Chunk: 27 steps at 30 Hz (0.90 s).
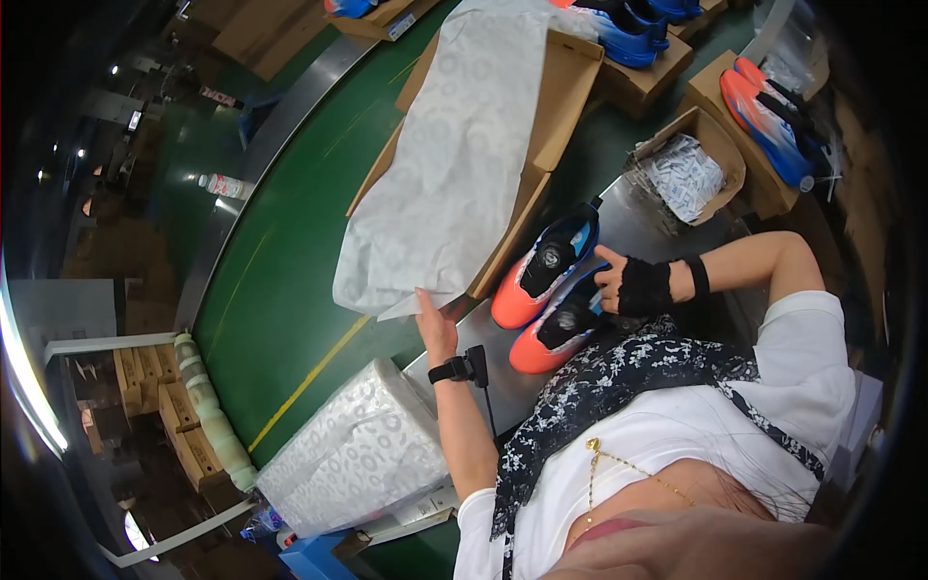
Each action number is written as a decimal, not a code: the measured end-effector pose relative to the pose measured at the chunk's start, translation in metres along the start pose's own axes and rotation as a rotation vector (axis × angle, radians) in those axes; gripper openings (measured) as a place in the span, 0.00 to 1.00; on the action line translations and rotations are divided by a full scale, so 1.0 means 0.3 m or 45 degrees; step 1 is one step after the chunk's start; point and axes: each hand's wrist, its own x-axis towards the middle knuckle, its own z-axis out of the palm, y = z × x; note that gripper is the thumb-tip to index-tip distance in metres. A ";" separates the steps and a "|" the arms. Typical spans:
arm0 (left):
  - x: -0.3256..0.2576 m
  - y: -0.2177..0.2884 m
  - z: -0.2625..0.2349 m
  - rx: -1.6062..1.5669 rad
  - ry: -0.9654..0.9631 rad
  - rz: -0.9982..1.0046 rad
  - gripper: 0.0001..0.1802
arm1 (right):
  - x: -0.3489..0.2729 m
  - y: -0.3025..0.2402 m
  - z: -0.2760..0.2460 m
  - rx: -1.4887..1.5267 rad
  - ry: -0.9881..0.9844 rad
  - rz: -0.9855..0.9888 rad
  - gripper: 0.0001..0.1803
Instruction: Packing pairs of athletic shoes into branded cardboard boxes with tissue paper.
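My left hand (437,327) pinches the near corner of a long sheet of white patterned tissue paper (454,164). The sheet is draped over an opened brown shoebox (561,101) and covers most of its inside. On the metal surface beside the box sits a pair of orange, blue and black sneakers. The farther sneaker (520,300) is apart from my hands. At the heel end of the nearer sneaker (537,348), my right hand (623,282), in a black fingerless wrist cover, has its curled fingers on the shoe; their tips are partly hidden.
A stack of patterned tissue paper (353,449) lies at the lower left. Beyond the sneakers stands a small carton (730,155) of white paper slips. More sneakers (764,121) rest on boxes at the right. A green conveyor belt (280,280) runs along the left.
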 end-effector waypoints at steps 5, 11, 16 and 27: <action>-0.009 0.022 -0.106 0.443 0.267 0.082 0.28 | 0.155 0.079 -0.229 0.468 -0.110 0.117 0.12; -0.107 0.056 -0.124 0.805 0.571 0.542 0.28 | 0.403 0.268 -0.326 1.212 0.326 0.839 0.17; -0.187 0.119 0.067 0.749 0.502 0.968 0.24 | 0.580 0.424 0.053 0.435 0.290 1.032 0.15; 0.073 0.193 0.234 1.222 -0.699 0.485 0.26 | 0.547 0.502 0.286 -0.157 0.351 0.556 0.13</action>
